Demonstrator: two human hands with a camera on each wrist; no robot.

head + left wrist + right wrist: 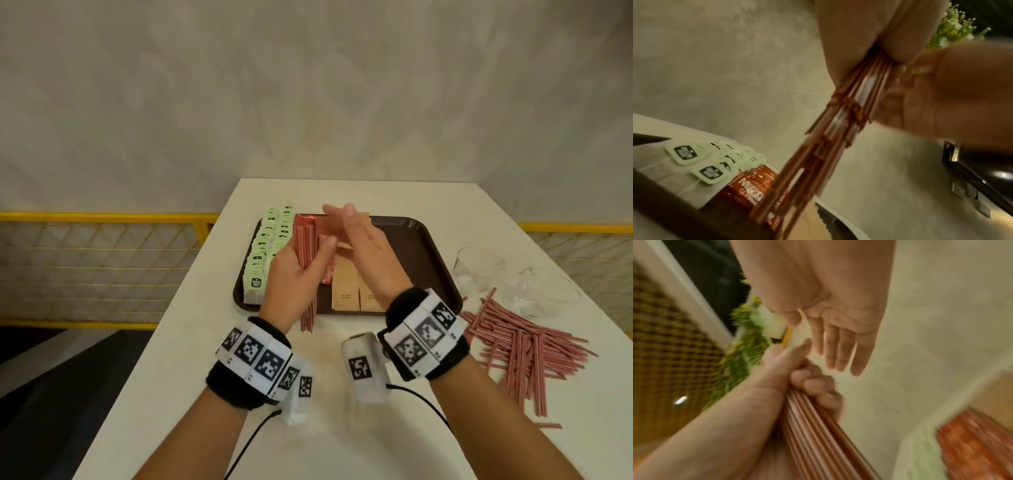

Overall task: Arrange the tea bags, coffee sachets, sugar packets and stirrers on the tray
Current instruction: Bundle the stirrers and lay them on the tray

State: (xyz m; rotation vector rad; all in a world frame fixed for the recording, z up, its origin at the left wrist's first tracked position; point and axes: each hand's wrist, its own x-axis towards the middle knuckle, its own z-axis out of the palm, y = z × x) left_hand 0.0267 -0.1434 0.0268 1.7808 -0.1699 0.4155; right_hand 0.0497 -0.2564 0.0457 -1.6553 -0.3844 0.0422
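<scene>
A person's left hand (291, 270) grips a bundle of stirrers (306, 260) in a curled fist above the brown tray (424, 253), while the right hand (363, 250) hangs just beside it with fingers straight and palm turned toward the bundle, holding nothing. The bundle's long axis runs from the tray's far edge back toward the person, its near ends reaching past the tray's front rim; in the left wrist view those ends look uneven. The left hand has the bundle; the right is close enough to tap or square it.

On the tray, tea bags (265, 253) fill the left side in two rows, red coffee sachets (325, 274) lie next to them toward the centre, and tan sugar packets (346, 291) sit right of those. The tray's right part is bare and is the likeliest place for the stirrers, so the bundle would need to cross over the sachets and sugar, from left to right.

Off the tray to its right, a loose heap of stirrers (520, 346) remains on the white table (342, 428), beside clear glass bowls (534, 287). The right forearm stands between the bundle and that bare space, and a low sweep could disturb the sugar packets.
</scene>
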